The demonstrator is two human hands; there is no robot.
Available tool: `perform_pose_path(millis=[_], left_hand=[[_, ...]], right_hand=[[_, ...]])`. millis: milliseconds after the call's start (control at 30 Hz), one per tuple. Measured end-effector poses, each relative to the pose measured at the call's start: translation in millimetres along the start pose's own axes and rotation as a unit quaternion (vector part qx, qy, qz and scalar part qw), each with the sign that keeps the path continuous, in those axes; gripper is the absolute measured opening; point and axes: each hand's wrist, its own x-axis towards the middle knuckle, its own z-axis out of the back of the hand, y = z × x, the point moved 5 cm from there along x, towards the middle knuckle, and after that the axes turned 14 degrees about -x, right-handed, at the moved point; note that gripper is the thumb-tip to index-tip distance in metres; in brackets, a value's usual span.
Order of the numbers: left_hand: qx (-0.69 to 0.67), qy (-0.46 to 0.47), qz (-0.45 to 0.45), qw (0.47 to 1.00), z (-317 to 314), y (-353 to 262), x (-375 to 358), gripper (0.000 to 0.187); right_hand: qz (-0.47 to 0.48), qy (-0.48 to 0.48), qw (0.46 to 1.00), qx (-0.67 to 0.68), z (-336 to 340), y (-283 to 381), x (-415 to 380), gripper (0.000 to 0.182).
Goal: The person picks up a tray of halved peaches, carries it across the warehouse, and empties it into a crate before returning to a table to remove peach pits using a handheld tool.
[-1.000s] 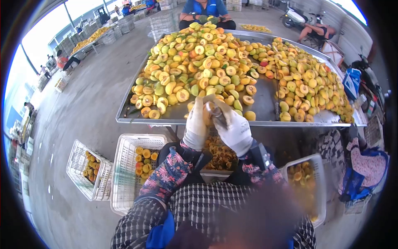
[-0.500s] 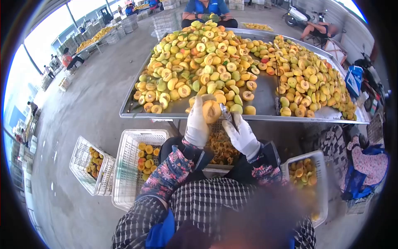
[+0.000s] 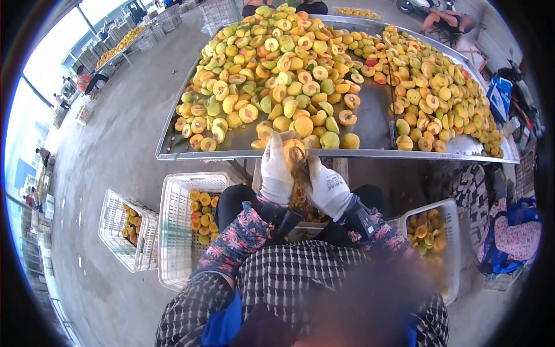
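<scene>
My left hand, in a white glove, holds a halved yellow peach just in front of the table's near edge. The cut face of the peach is turned towards my right hand. My gloved right hand is closed close against the right side of the peach, on a short metal tool that is mostly hidden now. Below the hands, between my knees, brown-orange scraps fill a container partly covered by my hands. A large heap of halved peaches lies on the metal table ahead.
A second peach heap lies on the table's right side. White crates with peach pieces stand left, farther left and right of me. A person sits at the back right, and another's clothed arm shows nearby.
My view has tilted down slightly, so the table sits higher. My right hand has turned and come closer to the peach, and the metal tool is mostly out of sight.
</scene>
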Motion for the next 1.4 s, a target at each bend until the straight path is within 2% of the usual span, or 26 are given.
perform_pose_path(millis=[67, 133, 267, 333, 400, 433, 467, 500, 533, 600, 633, 733, 767, 800, 833, 867, 1000, 1167, 1200, 1267, 1300, 1400], left_hand=[[-0.02, -0.015, 0.026, 0.999, 8, 9, 4, 0.044], [-0.019, -0.024, 0.036, 0.999, 15, 15, 8, 0.043], [0.104, 0.024, 0.067, 0.992, 25, 17, 21, 0.047], [0.169, 0.057, 0.103, 0.979, 28, 18, 26, 0.046], [0.141, 0.088, 0.009, 0.986, 32, 33, 31, 0.04], [0.142, 0.096, -0.058, 0.984, 18, 42, 21, 0.039], [0.158, 0.069, -0.152, 0.973, 26, 29, 14, 0.037], [0.14, 0.048, -0.109, 0.983, 30, 34, 15, 0.034], [0.117, 0.028, -0.065, 0.991, 35, 36, 17, 0.031], [0.042, 0.043, 0.079, 0.995, 34, 41, 17, 0.03], [0.096, 0.057, 0.137, 0.984, 30, 38, 21, 0.031], [0.182, 0.082, 0.195, 0.96, 32, 46, 26, 0.033], [0.159, 0.106, 0.223, 0.956, 33, 48, 28, 0.037], [0.107, 0.161, 0.217, 0.957, 34, 50, 31, 0.031], [0.074, 0.138, 0.208, 0.966, 30, 47, 28, 0.032], [0.042, 0.112, 0.198, 0.973, 25, 45, 25, 0.032], [-0.103, 0.049, 0.233, 0.966, 27, 59, 21, 0.032], [-0.088, 0.0, 0.246, 0.965, 27, 64, 17, 0.037], [-0.086, -0.007, 0.254, 0.963, 28, 63, 14, 0.037], [-0.035, 0.051, 0.285, 0.957, 29, 63, 18, 0.037], [-0.008, 0.081, 0.299, 0.951, 30, 65, 20, 0.037], [0.143, 0.143, 0.266, 0.942, 33, 61, 27, 0.034]], right_hand=[[0.025, 0.005, 0.998, -0.065, -9, -8, 0, 0.035], [-0.011, 0.04, 0.999, 0.016, -16, -11, -1, 0.033], [-0.021, 0.093, 0.992, 0.079, -17, -16, -1, 0.035], [0.003, 0.088, 0.993, 0.078, -12, -19, -1, 0.029], [0.001, 0.086, 0.991, 0.104, -11, -25, 2, 0.025], [0.09, 0.011, 0.991, 0.098, -18, -30, -3, 0.021], [0.072, 0.007, 0.984, 0.16, -40, -39, -6, 0.021], [0.055, 0.002, 0.973, 0.222, -63, -50, -8, 0.02], [0.012, 0.001, 0.968, 0.252, -55, -44, -7, 0.02], [0.036, 0.044, 0.985, 0.164, -28, -26, -6, 0.019], [0.006, 0.132, 0.988, 0.076, -28, -30, -5, 0.017], [-0.004, 0.108, 0.977, 0.184, -42, -42, -15, 0.016], [-0.054, 0.154, 0.947, 0.275, -49, -44, -19, 0.016], [-0.112, 0.19, 0.907, 0.359, -55, -44, -23, 0.016], [-0.208, 0.232, 0.826, 0.47, -50, -33, -26, 0.017], [-0.295, 0.266, 0.719, 0.571, -44, -22, -29, 0.019], [-0.291, 0.287, 0.578, 0.707, -52, -26, -33, 0.028], [-0.242, 0.33, 0.452, 0.792, -63, -31, -36, 0.032], [-0.251, 0.327, 0.448, 0.793, -63, -31, -40, 0.032], [-0.262, 0.323, 0.443, 0.794, -64, -30, -41, 0.031], [-0.295, 0.309, 0.527, 0.735, -59, -29, -43, 0.03], [-0.289, 0.319, 0.569, 0.701, -51, -25, -47, 0.028]])
